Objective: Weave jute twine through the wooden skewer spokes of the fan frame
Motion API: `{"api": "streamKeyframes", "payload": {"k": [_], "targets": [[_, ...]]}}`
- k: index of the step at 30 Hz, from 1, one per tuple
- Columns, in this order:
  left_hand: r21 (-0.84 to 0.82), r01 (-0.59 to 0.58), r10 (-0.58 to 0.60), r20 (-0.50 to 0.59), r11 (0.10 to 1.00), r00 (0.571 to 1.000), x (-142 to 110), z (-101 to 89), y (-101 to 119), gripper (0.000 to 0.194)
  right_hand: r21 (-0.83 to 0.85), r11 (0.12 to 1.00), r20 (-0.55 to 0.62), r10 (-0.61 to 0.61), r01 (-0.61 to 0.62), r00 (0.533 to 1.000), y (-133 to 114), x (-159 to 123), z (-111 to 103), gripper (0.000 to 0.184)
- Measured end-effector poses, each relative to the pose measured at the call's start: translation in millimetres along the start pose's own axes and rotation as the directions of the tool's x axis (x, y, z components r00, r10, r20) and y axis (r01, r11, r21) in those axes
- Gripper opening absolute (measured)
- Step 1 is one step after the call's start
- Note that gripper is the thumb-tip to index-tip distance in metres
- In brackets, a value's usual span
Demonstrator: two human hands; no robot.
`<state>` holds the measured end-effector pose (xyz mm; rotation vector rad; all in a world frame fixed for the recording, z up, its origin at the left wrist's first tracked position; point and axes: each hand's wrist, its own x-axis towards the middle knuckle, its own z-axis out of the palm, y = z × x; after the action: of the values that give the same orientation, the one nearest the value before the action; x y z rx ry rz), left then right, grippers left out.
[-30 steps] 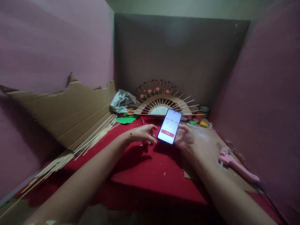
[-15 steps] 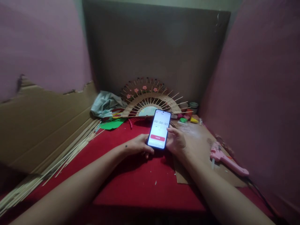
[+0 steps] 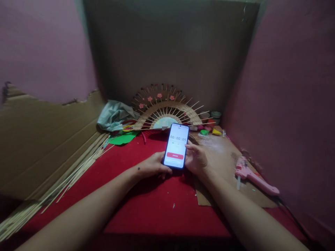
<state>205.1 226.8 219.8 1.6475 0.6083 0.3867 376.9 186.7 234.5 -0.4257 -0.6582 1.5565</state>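
Both hands hold up a smartphone (image 3: 176,148) over the red tablecloth (image 3: 146,216). Its lit screen reads 00:00:05 above a red button. My left hand (image 3: 155,164) is closed on the phone's lower left edge, the thumb near the bottom corner. On the right edge, my right hand (image 3: 195,158) grips it, thumb along the side and the other fingers hidden behind. Beyond the phone stands a half-round fan (image 3: 190,111) of thin sticks and woven band, with pink flowers along its upper part. The phone's top covers a little of the fan's lower edge.
At right, a pink glue gun (image 3: 255,177) lies on a cardboard sheet (image 3: 222,157). Long thin sticks (image 3: 60,190) line the left side. A pale cloth (image 3: 113,114), a green sheet (image 3: 123,138) and small clay-like lumps (image 3: 216,132) sit at the back. Walls of cardboard and pink board rise around.
The view has shifted slightly. Both hands keep the phone in nearly the same place, and the screen still reads 00:00:05.
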Motion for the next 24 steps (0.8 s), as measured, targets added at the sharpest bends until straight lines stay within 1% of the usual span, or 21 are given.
{"api": "streamKeyframes", "payload": {"k": [3, 5, 6, 8, 9, 10, 11, 12, 14, 15, 16, 18, 21, 24], "targets": [[0.010, -0.001, 0.001, -0.007, 1.000, 1.000, -3.0, -1.7, 2.8, 0.049, 0.013, 1.000, 0.005, 0.003, -0.003, 1.000, 0.2, -0.6, 0.9, 0.051], [0.013, -0.001, 0.001, -0.015, 1.000, 1.000, -5.0, -2.2, 5.0, 0.059, 0.026, 1.000, 0.017, 0.012, -0.013, 1.000, 0.5, -1.1, 1.2, 0.049], [0.021, -0.019, 0.020, -0.039, 1.000, 0.999, -5.7, -1.7, 5.6, 0.066, 0.032, 0.999, 0.020, 0.016, -0.017, 1.000, 0.7, -1.3, 1.4, 0.048], [0.092, -0.102, 0.115, -0.147, 0.991, 0.982, -6.5, 1.9, 5.4, 0.083, 0.046, 0.999, 0.014, 0.013, -0.013, 1.000, 1.5, -1.6, 1.9, 0.047], [0.168, -0.141, 0.177, -0.227, 0.976, 0.958, -6.8, 5.0, 4.9, 0.092, 0.052, 0.999, 0.010, 0.007, -0.008, 1.000, 2.1, -1.9, 2.3, 0.046], [0.269, -0.148, 0.231, -0.311, 0.952, 0.922, -7.1, 9.0, 4.2, 0.100, 0.060, 0.998, 0.007, 0.003, -0.003, 1.000, 3.0, -2.1, 3.0, 0.046], [0.379, -0.116, 0.269, -0.382, 0.918, 0.884, -7.4, 13.5, 3.7, 0.107, 0.066, 0.998, 0.008, -0.002, 0.001, 1.000, 4.1, -2.5, 3.8, 0.046], [0.482, -0.049, 0.287, -0.434, 0.875, 0.854, -7.8, 18.2, 3.4, 0.111, 0.070, 0.998, 0.013, -0.003, 0.002, 1.000, 5.4, -3.0, 4.7, 0.046], [0.631, 0.110, 0.294, -0.499, 0.768, 0.815, -8.6, 27.0, 3.6, 0.112, 0.069, 0.998, 0.034, 0.002, -0.005, 0.999, 8.7, -4.6, 7.0, 0.045], [0.678, 0.162, 0.301, -0.511, 0.717, 0.805, -8.9, 30.4, 3.9, 0.111, 0.064, 0.998, 0.047, 0.010, -0.013, 0.999, 10.4, -5.8, 8.1, 0.045], [0.710, 0.193, 0.312, -0.514, 0.677, 0.799, -9.2, 33.0, 4.4, 0.108, 0.054, 0.998, 0.061, 0.020, -0.024, 0.998, 12.0, -7.1, 9.1, 0.044], [0.749, 0.222, 0.331, -0.511, 0.624, 0.793, -10.0, 35.7, 5.5, 0.103, 0.019, 0.998, 0.091, 0.059, -0.061, 0.994, 14.6, -10.2, 10.3, 0.041], [0.775, 0.241, 0.342, -0.505, 0.585, 0.792, -16.1, 34.3, 9.1, 0.096, -0.055, 0.991, 0.142, 0.132, -0.126, 0.981, 15.9, -14.4, 9.9, 0.037], [0.765, 0.299, 0.312, -0.539, 0.571, 0.783, -37.0, 27.8, 14.5, 0.095, -0.101, 0.981, 0.178, 0.179, -0.163, 0.968, 15.0, -17.1, 8.7, 0.043]]}}
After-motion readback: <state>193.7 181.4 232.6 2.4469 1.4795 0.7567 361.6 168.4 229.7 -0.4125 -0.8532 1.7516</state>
